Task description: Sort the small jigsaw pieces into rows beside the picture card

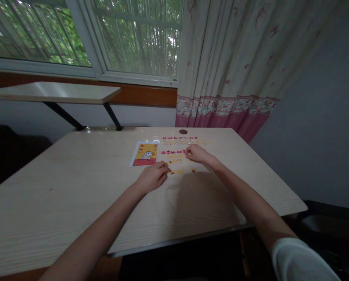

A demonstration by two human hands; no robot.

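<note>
Rows of small jigsaw puzzle pieces lie on the desk, with red pieces and yellow pieces among them. My right hand is over the right end of the lower red row, its fingers pinched together; whatever is between them is too small to make out. At the left end of the lower yellow rows rests my left hand, fingers curled and fingertips close to a yellow piece. Just beyond it lies a picture card showing a white cartoon bird on yellow and red.
The pale wooden desk has a round dark cable hole near its back edge. A raised shelf on black legs stands at the back left. Behind are a window and a floral curtain.
</note>
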